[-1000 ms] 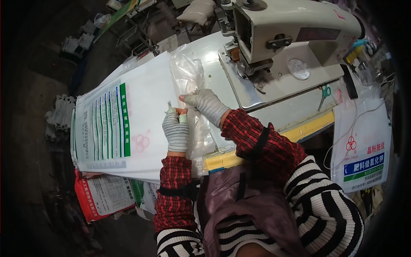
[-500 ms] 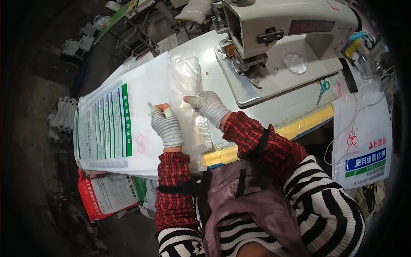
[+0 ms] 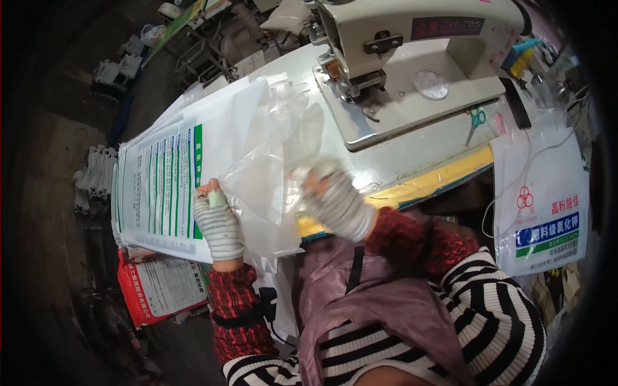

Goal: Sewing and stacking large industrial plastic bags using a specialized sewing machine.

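A stack of white printed sacks (image 3: 151, 222) lies on the left part of the table, with clear plastic liner (image 3: 257, 183) sticking out at its right end. My left hand (image 3: 220, 222), in a grey striped fingerless glove, is closed at the near edge of the top sack, gripping the liner where it folds. My right hand (image 3: 338, 202), gloved alike, is by the liner's right edge above the table's front edge. Motion smears its fingers, so their hold cannot be made out.
A cream industrial sewing machine (image 3: 412, 71) stands at the back right, with green-handled scissors (image 3: 475, 122) before it. A printed white sack (image 3: 544, 206) hangs at the right. Yellow tape (image 3: 418, 186) runs along the table edge. A red-and-white sack (image 3: 161, 286) lies lower left.
My left hand has moved left and nearer to me, and the liner has shifted and folded with it. My right hand has come down toward the table's front edge.
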Motion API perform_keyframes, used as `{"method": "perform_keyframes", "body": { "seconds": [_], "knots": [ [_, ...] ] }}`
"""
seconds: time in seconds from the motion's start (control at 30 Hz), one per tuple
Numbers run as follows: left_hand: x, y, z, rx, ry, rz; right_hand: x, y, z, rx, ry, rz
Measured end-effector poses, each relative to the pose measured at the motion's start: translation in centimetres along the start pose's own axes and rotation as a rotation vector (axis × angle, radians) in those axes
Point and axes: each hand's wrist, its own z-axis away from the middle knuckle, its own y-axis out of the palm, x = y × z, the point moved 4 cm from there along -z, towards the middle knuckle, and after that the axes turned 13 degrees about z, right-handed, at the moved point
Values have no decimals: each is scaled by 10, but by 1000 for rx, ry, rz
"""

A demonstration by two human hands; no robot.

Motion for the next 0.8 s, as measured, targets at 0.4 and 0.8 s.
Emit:
{"method": "perform_keyframes", "body": {
  "seconds": [0.4, 0.8],
  "knots": [
    [-40, -112, 120, 149, 370, -621, -22, -13, -87, 361, 68, 170],
    [-56, -123, 132, -3, 459, -692, -33, -125, -80, -434, -15, -71]
  ]
}}
